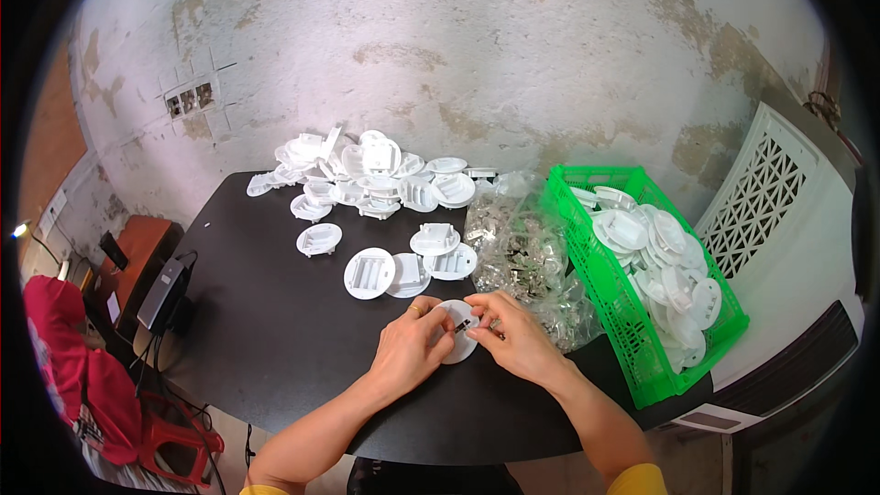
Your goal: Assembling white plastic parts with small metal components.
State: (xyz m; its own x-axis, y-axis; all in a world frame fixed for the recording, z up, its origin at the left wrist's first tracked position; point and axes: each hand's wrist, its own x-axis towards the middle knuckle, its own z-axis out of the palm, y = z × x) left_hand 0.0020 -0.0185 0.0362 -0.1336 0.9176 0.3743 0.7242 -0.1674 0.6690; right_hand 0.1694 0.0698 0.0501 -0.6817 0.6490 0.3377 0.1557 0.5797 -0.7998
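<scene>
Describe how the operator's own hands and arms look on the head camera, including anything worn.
The left hand and right hand are ungloved. A thin gold-coloured ring sits on a left finger. The forearms are bare, with yellow sleeves just showing at the picture's lower edge. I see no cables or markings on either arm.

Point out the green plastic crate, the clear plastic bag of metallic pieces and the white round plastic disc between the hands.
Green crate point(603, 295): head view, left side wall.
Clear bag point(519, 249): head view, middle.
White disc point(461, 351): head view, lower face.
</scene>
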